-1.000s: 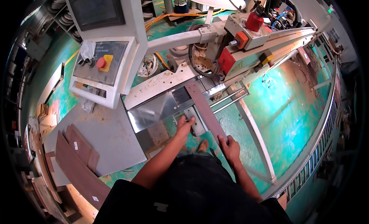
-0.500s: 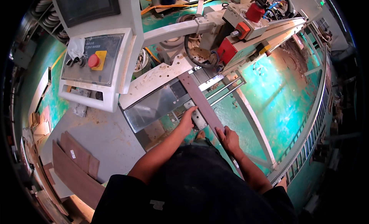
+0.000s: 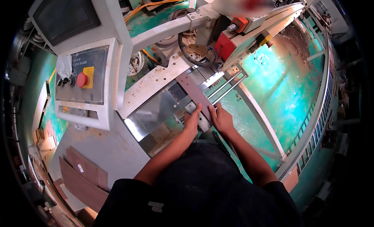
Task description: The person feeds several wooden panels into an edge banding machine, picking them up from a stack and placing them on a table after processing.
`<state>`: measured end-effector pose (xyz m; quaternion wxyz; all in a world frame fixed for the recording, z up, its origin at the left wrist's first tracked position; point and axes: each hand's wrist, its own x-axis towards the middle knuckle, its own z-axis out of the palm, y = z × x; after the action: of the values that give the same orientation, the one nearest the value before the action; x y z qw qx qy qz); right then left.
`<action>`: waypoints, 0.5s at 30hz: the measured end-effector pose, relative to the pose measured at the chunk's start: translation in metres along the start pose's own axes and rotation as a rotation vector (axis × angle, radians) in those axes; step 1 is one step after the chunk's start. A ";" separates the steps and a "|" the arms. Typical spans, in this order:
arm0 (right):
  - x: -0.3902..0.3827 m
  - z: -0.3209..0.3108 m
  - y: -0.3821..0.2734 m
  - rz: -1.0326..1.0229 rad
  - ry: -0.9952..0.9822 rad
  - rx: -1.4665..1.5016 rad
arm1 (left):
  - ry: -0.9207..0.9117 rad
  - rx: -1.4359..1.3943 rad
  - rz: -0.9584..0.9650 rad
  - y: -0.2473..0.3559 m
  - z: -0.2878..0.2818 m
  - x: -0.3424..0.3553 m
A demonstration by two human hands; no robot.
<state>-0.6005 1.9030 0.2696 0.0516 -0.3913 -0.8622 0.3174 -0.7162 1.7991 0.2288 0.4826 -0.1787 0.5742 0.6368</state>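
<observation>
A narrow brown board strip (image 3: 193, 90) lies slantwise across the machine's metal bed (image 3: 150, 106). Its far end is by the machine frame, and its near end lies at my hands. My left hand (image 3: 192, 119) grips the strip's left edge, thumb pointing forward, beside a pale metal block with holes (image 3: 203, 122). On the opposite edge my right hand (image 3: 222, 118) is closed around the near end, its fingers partly hidden. The two hands are close together, with the strip between them.
A control panel with a red stop button (image 3: 82, 79) and a dark screen (image 3: 64, 18) stands at left. Brown panels (image 3: 83, 180) rest on the grey surface below it. Two metal rods (image 3: 228, 88) and a roller rail (image 3: 307, 149) are on the right. A red machine housing (image 3: 226, 46) is ahead.
My right hand has moved forward along the strip, nearer my left hand. The strip's long near part no longer shows beyond my right hand. The view has shifted slightly.
</observation>
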 end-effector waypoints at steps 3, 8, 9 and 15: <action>0.037 0.015 -0.007 0.079 -0.109 0.006 | 0.003 0.132 -0.033 0.010 0.001 -0.007; 0.050 0.013 -0.013 0.107 -0.124 0.000 | 0.008 0.125 -0.114 0.010 0.002 0.003; 0.052 0.009 -0.013 0.126 -0.128 -0.008 | 0.031 0.135 -0.157 0.015 0.008 -0.002; 0.079 -0.012 0.014 0.178 -0.149 0.004 | 0.081 0.219 -0.141 0.023 0.053 0.008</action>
<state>-0.6421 1.9722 0.2583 -0.0404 -0.4415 -0.8249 0.3508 -0.7215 1.8535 0.2505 0.5192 -0.1905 0.6453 0.5271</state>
